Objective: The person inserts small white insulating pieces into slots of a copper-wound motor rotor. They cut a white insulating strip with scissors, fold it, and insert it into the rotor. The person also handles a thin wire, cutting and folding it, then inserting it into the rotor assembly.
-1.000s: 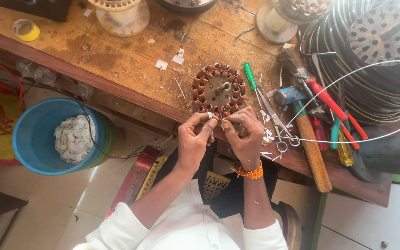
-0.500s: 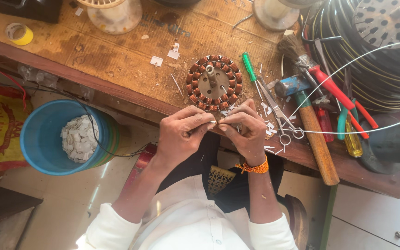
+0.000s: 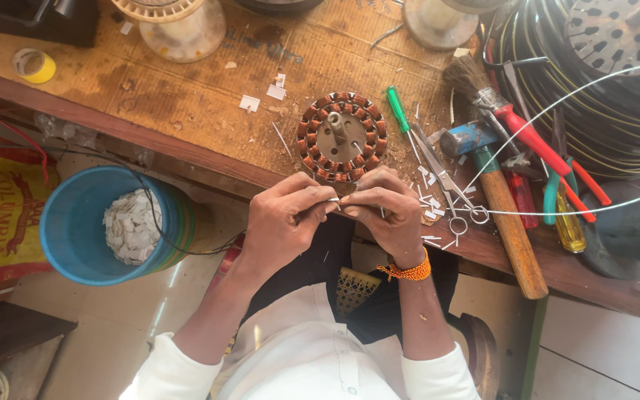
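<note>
Stator point(image 3: 341, 137), a ring of copper-wound coils, lies on the workbench point(image 3: 150, 96) at twelve o'clock of the hands, nearer the bench edge than half a second ago. Left hand point(image 3: 284, 218) and right hand point(image 3: 387, 211) have closed together, pinching what seems a small white strip point(image 3: 333, 199); scissors point(image 3: 442, 181) and hammer point(image 3: 501, 211) lie at three o'clock.

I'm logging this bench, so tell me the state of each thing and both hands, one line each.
Left hand: pinching a small white strip.
Right hand: pinching the same strip.
Wound stator: flat on the bench, untouched.
Blue bucket: upright, holding white scraps.
Scissors: lying closed.
Hammer: lying flat.
</note>
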